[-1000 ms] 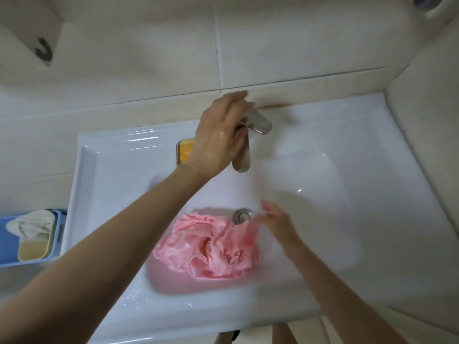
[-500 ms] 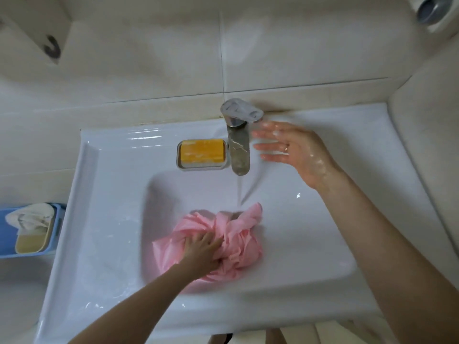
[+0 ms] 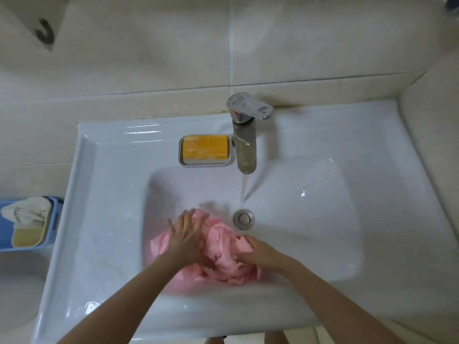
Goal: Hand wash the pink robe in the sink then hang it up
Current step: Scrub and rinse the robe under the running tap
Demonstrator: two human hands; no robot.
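The crumpled pink fabric robe (image 3: 218, 254) lies in the basin of the white ceramic sink (image 3: 111, 219), toward 6 o'clock. The left hand (image 3: 185, 240) presses flat on it, fingers spread; the right hand (image 3: 258, 253) grips a fold with curled fingers. At 12 o'clock the chrome faucet (image 3: 246, 145) runs water, landing near the round metal drain plug (image 3: 244, 218). A yellow soap bar (image 3: 205, 150) in a grey dish (image 3: 206, 164) sits just at the faucet's 9 o'clock. A blue plastic basket (image 3: 7, 234) stands off the sink's 9 o'clock edge.

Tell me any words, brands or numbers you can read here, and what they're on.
None can be read.
Faint marks on the chrome tap handle are too blurred.
The orange soap bar, the crumpled pink robe and the blue plastic basket show no lettering.
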